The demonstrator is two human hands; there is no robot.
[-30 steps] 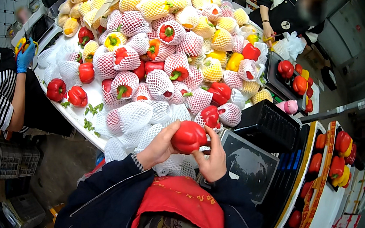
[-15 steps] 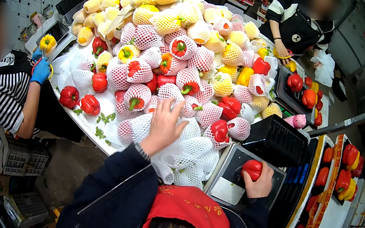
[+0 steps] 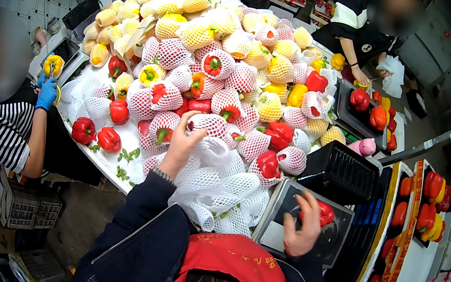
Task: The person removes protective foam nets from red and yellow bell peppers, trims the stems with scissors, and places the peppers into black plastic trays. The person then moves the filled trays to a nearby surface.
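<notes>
White tabletop [image 3: 109, 162] bears a heap of foam-netted yellow and red bell peppers [image 3: 203, 37], left of a square grey-black scale [image 3: 330, 240]; on it I see a glossy bare red bell pepper [image 3: 325, 214], my right hand [image 3: 301, 227] beside it, fingers parted; left of the scale, my left hand [image 3: 180, 146] meets a white-netted red pepper [image 3: 213, 124]; whether its fingers grip, I cannot tell.

The right fingers [image 3: 309, 208], wrapped round the red pepper [image 3: 326, 215] half a second ago, now spread loose over it on the scale [image 3: 287, 199], right of centre. The left fingers [image 3: 183, 125], also on that pepper at first, now reach a netted pepper [image 3: 211, 124] mid-frame. Far left, a yellow pepper [image 3: 53, 63] has appeared above blue gloves [image 3: 47, 95].
</notes>
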